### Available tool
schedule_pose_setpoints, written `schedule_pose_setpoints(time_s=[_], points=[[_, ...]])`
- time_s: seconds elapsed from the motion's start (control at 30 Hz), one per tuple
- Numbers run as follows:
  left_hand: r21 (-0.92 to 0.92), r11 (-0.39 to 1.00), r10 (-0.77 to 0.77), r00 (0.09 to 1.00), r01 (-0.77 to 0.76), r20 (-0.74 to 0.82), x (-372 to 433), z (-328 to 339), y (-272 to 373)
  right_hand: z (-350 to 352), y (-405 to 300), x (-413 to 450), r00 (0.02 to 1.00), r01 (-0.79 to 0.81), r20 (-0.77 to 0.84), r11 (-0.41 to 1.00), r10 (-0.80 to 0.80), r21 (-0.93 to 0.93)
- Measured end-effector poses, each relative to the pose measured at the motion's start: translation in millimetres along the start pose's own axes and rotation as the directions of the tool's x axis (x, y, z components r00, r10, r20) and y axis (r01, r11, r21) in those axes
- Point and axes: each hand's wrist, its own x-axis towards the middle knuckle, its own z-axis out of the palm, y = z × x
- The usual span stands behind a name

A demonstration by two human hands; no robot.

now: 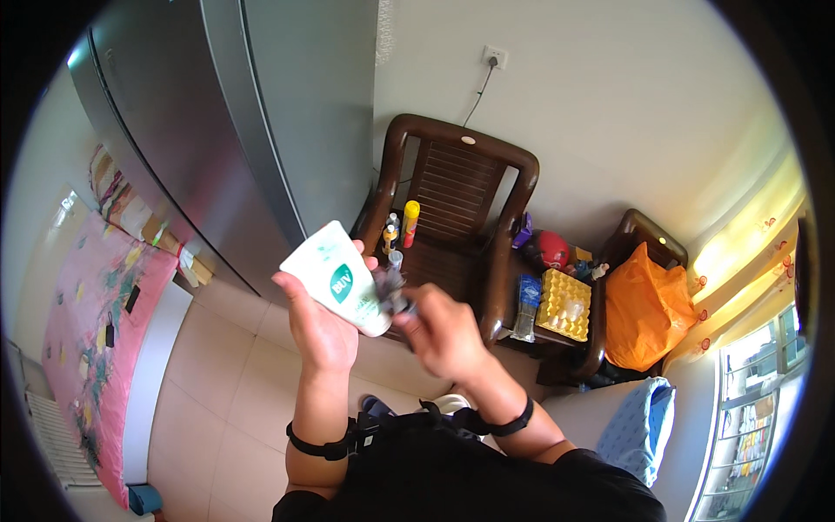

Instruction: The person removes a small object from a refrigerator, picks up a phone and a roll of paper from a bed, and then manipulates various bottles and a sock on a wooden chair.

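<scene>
A white squeeze tube (336, 277) with a green oval logo rests in my left hand (326, 333), its wide flat end up and to the left, its narrow end towards my right hand. The left thumb and fingertips show at its edges. My right hand (437, 333) is closed round a small dark, blurred object (391, 290) beside the tube's narrow end; its kind cannot be told. Whether that object touches the tube is unclear.
Ahead stands a dark wooden armchair (456, 176) with a yellow-capped spray can (410, 222) and bottles. Right are a yellow egg tray (564, 305), a red helmet (553, 250) and an orange plastic bag (646, 310). A tall grey refrigerator (176, 117) is at left.
</scene>
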Motion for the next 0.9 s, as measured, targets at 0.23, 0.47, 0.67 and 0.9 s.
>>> schedule_pose_setpoints(time_s=[0.23,0.47,0.67,0.9], points=[[0.090,0.994,-0.065,0.993,0.055,0.102,-13.2,4.3,-26.9,-28.3,10.3,11.9,0.877,-0.057,-0.436,0.946,0.199,0.318],[0.104,0.981,-0.182,0.958,0.163,0.223,-41.4,9.4,-84.1,-8.2,4.7,0.8,0.887,0.253,-0.372,0.962,-0.272,-0.099],[0.220,0.975,-0.002,0.988,-0.033,0.157,-36.3,53.5,-80.4,-35.2,57.0,-22.4,0.948,0.004,-0.316,0.991,-0.047,-0.133],[0.283,0.958,0.039,0.998,-0.052,0.049,-32.6,68.0,-117.0,-114.3,167.3,-67.4,0.833,-0.366,-0.397,0.921,0.387,0.129]])
